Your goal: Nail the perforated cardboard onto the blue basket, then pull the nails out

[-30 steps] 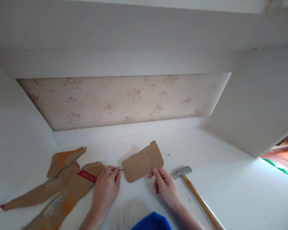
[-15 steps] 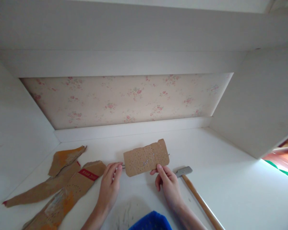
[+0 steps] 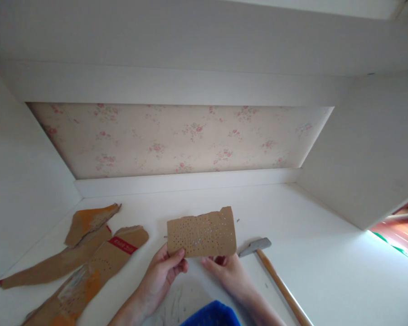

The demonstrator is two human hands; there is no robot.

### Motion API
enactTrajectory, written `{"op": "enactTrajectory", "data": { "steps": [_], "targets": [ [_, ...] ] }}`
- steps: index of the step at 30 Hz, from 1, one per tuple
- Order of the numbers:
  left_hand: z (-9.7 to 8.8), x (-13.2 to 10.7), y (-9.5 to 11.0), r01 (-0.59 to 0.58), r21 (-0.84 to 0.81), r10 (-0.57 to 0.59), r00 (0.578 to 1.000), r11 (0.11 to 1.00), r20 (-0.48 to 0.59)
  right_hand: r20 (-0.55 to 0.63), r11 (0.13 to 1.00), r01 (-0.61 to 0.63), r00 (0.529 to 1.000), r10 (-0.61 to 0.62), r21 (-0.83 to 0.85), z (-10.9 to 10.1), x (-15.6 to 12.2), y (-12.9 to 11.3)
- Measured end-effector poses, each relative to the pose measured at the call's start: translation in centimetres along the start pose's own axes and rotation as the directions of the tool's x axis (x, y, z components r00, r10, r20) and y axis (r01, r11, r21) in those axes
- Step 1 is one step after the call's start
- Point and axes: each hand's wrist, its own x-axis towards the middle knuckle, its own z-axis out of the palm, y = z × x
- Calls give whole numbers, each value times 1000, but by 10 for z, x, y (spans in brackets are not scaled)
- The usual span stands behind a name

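A small piece of cardboard (image 3: 202, 231), punched with many small holes and ragged along its top, is held up above the white surface. My left hand (image 3: 165, 274) grips its lower left corner, thumb across the front. At the lower right edge, my right hand (image 3: 229, 274) is closed, its curled fingers partly hidden behind the cardboard. Whether those fingers pinch anything is not visible. Just right of that hand lies a hammer (image 3: 280, 283) with a wooden handle and grey metal head. A tiny dark nail-like bit (image 3: 238, 220) lies beyond the cardboard's right side.
Torn cardboard strips (image 3: 98, 267) with orange stains and red tape lie on the left. A blue container (image 3: 212, 314) stands at the near edge. White panels (image 3: 357, 149) enclose the white surface (image 3: 326, 258), with floral wallpaper (image 3: 190, 140) behind.
The cardboard has come slightly nearer and leftward. My left hand has moved from beside it to its lower left corner. My right thumb has left the front, and that hand is now lower, partly behind it.
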Motion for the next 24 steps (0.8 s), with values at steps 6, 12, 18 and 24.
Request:
{"op": "enactTrajectory", "data": {
  "steps": [6, 12, 18, 24],
  "targets": [
    [1, 0, 1, 5, 13, -5, 1000, 1000, 17, 11, 988, 87, 996, -87, -124, -2, 0, -1],
    [4, 1, 4, 0, -44, 2, 999, 999, 43, -10, 964, 88, 996, -93, -252, -1, -2, -5],
    [4, 0, 4, 0, 17, 0, 1000, 1000, 6, -56, 941, -27, 998, 9, -337, 2, 0, 6],
    [8, -4, 6, -16, 19, 17, 999, 1000, -36, -22, 941, -42, 999, 37, -337, 4, -1, 4]
  ]
}}
